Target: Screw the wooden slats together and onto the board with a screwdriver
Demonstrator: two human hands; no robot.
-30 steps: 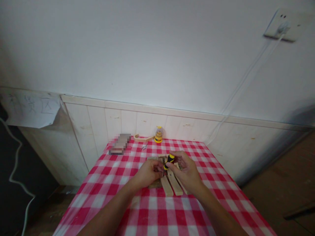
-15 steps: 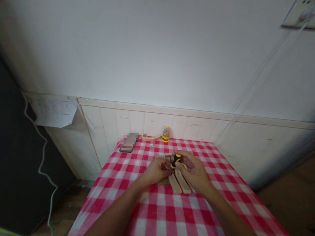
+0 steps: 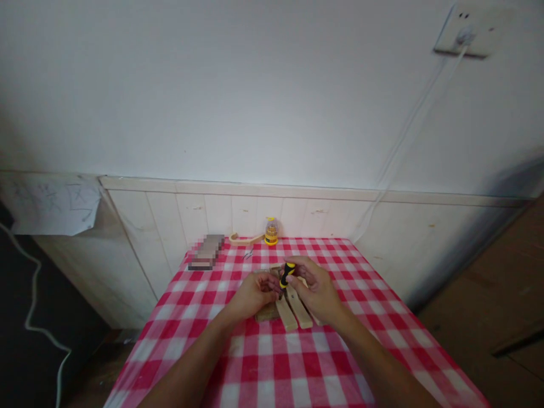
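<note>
My right hand [image 3: 315, 287] is wrapped round a short black and yellow screwdriver [image 3: 287, 274], held nearly upright with its tip down at a wooden slat assembly [image 3: 291, 311]. My left hand [image 3: 254, 293] rests on the left part of that wooden piece, its fingers curled in a pinch right by the screwdriver's tip. What the fingers pinch is too small to make out. The pale slats lie on the red and white checked tablecloth [image 3: 272, 362].
At the table's far edge stand a yellow bit holder [image 3: 271, 232], a curved wooden piece [image 3: 242, 239] and a blurred dark block [image 3: 206, 252]. A small metal bit [image 3: 248, 254] lies near them. A white cable [image 3: 403, 141] hangs from a wall socket [image 3: 464, 35].
Both hands stay on the wooden piece with the screwdriver upright between them. Only the view has swung right and then back left; the grip looks the same.
</note>
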